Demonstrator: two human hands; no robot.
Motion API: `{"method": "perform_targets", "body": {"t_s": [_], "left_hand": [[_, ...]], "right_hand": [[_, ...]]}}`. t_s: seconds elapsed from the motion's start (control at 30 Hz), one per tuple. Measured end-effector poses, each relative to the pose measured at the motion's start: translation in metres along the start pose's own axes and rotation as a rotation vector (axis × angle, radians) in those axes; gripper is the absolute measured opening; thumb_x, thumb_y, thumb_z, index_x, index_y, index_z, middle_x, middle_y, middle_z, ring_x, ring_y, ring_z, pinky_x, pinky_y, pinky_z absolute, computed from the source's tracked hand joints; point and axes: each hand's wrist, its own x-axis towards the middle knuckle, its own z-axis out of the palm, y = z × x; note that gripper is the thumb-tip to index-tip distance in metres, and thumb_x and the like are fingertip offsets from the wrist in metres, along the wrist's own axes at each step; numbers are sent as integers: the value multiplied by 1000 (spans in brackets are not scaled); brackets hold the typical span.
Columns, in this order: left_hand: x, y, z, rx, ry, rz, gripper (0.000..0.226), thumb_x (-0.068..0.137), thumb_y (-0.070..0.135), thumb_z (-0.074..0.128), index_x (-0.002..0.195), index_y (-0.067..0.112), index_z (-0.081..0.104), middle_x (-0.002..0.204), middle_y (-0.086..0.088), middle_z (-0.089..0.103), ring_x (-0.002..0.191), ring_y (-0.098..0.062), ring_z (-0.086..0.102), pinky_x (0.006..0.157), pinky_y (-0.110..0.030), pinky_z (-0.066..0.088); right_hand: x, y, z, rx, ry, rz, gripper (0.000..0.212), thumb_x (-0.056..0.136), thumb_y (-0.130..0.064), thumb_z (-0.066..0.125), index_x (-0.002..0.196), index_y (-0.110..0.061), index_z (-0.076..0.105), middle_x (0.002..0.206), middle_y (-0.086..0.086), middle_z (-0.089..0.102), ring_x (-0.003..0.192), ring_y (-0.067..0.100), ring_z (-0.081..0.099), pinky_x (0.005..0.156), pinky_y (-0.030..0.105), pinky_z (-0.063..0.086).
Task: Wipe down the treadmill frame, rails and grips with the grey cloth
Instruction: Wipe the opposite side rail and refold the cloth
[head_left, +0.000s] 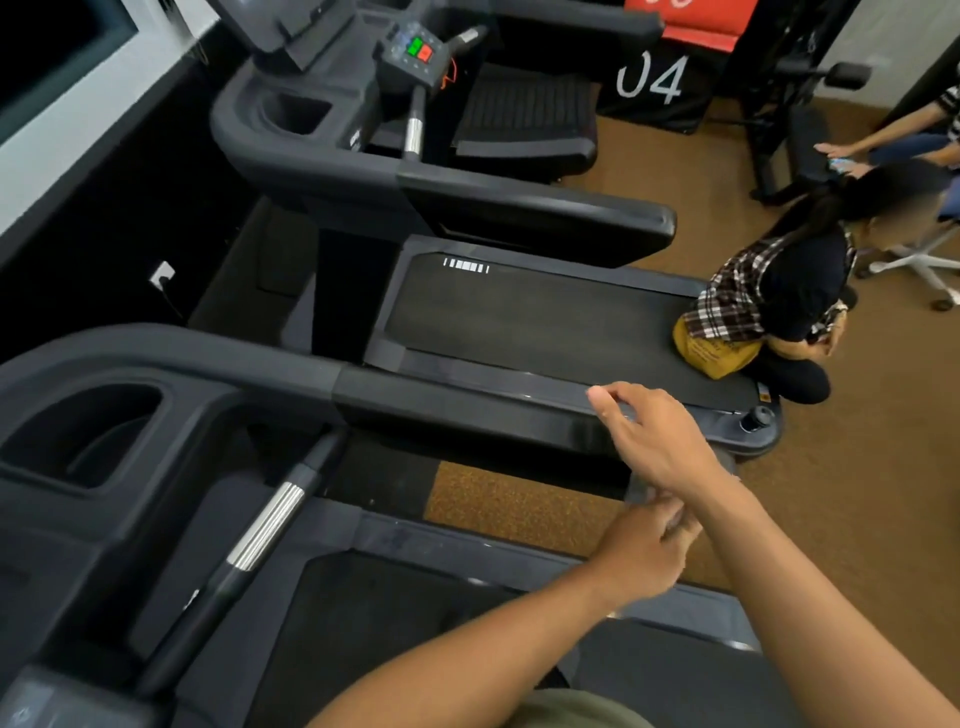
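Observation:
I stand on a black treadmill whose right handrail (467, 410) runs across the middle of the head view. My right hand (657, 439) lies over the rail's rear end, thumb stretched out and fingers loose. The grey cloth (638, 491) shows just under that wrist, hanging below the rail end and mostly hidden. My left hand (644, 553) is directly below, fingers pinched shut on the cloth's lower part. The silver-banded grip bar (267, 525) slants down at the left. The belt (363, 623) is beneath my arms.
A second treadmill (519, 322) stands parallel beyond the rail. A person (779, 301) crouches at its rear end beside a yellow bag (711, 353). A strip of brown carpet (519, 504) separates the two machines. An office chair (930, 265) and another seated person are at far right.

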Motion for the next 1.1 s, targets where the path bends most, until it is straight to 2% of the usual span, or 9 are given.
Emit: {"method": "perform_targets", "body": {"t_s": [0.1,0.17,0.27,0.4,0.5,0.63,0.8,0.97,1.1], "left_hand": [[-20,7,-35,-437,49,-103,33,103,38,56,127,21,71,113,1,77,104,-18,69,87,-32,53],[-40,2,-69,-625,140,-124,31,105,39,58,122,19,74,118,-4,79,109,-16,72,94,-32,55],[-84,-10,-127,-711,260,-152,38,110,38,50,131,15,72,130,-8,75,126,-24,68,110,-40,51],[-146,-28,-186,-661,412,-151,31,107,31,59,125,11,75,124,-16,76,116,-26,72,95,-36,57],[-181,-39,-206,-666,568,-152,31,101,28,69,121,6,75,117,-14,78,105,-22,74,90,-35,58],[-211,-57,-212,-699,788,-160,26,96,25,76,120,13,78,116,-9,80,114,-28,75,101,-45,58],[-219,-64,-211,-759,834,-143,53,80,33,91,127,17,74,122,-10,78,117,-30,73,107,-51,54],[-177,-36,-241,-680,1168,-130,15,103,31,65,115,27,75,106,-1,81,101,-17,77,86,-31,61],[-134,-44,-295,-295,1368,-260,17,104,42,57,99,26,52,92,0,61,82,-20,57,64,-33,42]], "right_hand": [[0,-16,-6,83,-162,11,66,95,-77,35,107,-25,74,98,2,77,95,25,69,86,44,54],[0,-28,-11,161,-332,-4,69,91,-83,39,104,-25,75,101,0,78,98,19,72,93,47,56],[-2,-53,-14,283,-641,-29,48,96,-70,48,113,-35,76,113,-13,77,109,5,70,103,41,53],[-2,-92,4,381,-816,-106,30,99,-49,60,119,-32,75,117,-6,76,111,15,71,100,47,57],[5,-123,26,353,-847,-177,25,97,-43,68,108,-25,79,108,-1,79,104,19,74,96,48,59],[14,-159,51,347,-814,-262,20,98,-40,70,100,-23,81,99,1,80,97,22,75,91,50,61],[26,-187,77,336,-751,-428,15,99,-43,68,103,-34,79,100,-9,79,98,12,73,91,43,61],[53,-173,81,228,-441,-492,46,97,-51,65,139,-33,60,130,-15,65,123,4,59,105,30,49],[83,-136,56,180,-414,-471,47,98,-48,63,141,-28,59,136,-11,65,129,7,58,110,32,46]]}}
